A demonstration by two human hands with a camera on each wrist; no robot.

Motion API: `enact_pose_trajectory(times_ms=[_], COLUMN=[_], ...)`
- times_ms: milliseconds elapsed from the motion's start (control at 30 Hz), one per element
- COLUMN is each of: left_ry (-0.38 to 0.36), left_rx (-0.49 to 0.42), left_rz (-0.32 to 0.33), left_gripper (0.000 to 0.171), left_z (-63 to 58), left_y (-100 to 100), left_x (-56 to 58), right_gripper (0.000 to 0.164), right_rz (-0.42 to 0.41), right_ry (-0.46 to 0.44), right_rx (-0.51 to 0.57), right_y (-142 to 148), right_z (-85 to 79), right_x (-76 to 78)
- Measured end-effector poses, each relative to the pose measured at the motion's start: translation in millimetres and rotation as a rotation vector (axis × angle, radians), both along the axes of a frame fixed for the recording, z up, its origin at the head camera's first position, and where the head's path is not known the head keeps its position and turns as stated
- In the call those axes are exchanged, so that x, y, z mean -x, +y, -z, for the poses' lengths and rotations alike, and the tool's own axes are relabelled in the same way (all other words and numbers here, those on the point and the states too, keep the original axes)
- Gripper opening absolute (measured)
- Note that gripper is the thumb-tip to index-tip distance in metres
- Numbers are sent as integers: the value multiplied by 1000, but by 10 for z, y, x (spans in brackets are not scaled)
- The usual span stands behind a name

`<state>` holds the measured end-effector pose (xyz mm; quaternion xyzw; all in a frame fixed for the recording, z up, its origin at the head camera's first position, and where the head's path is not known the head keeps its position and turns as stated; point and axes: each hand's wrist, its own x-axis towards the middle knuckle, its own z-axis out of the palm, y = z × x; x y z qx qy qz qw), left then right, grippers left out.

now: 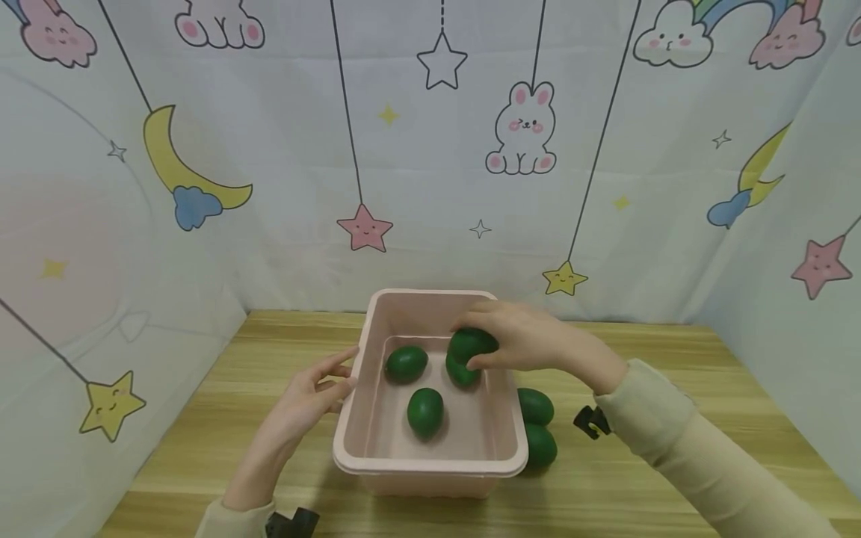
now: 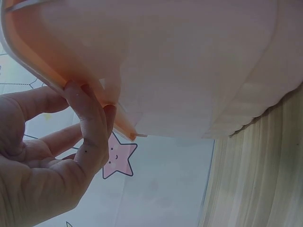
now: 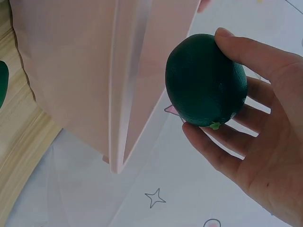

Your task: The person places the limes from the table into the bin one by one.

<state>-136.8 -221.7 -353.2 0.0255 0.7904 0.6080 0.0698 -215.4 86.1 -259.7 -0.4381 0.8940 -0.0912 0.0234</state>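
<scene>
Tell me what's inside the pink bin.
Three green fruits; the rightmost is partly covered by another fruit in the right hand. Whatever lies beneath that hand can't be seen.

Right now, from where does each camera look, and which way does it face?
Head: on the person's head, facing forward and down at the pink bin and green fruits; both sleeves, left hand and right hand show.
Left wrist: on that wrist, facing along the bin's outer side toward the patterned backdrop; the left hand shows.
Right wrist: on that wrist, facing the held fruit and bin; the right hand shows, plus part of other fingers at the top.
Head and right wrist share the held fruit.
</scene>
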Motion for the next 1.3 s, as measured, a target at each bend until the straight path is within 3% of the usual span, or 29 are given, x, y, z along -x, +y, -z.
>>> enact_pose_trajectory(times_ms=[600,967,1300], left_ry=[-14,-10,-12], left_rx=[13,13,7], left_rz=[-17,-17,-13], left_gripper=[54,54,54], left_z=[-3,-13,-12], left_y=[7,6,2], left_x=[17,16,16], right_gripper=[49,50,46], right_rz=[-63,-55,-63], right_ry=[10,-88,-102], right_rx=[-83,-89,-74], right_y=[-92,-116,-116], right_z=[159,260,325], right_x=[66,92,85])
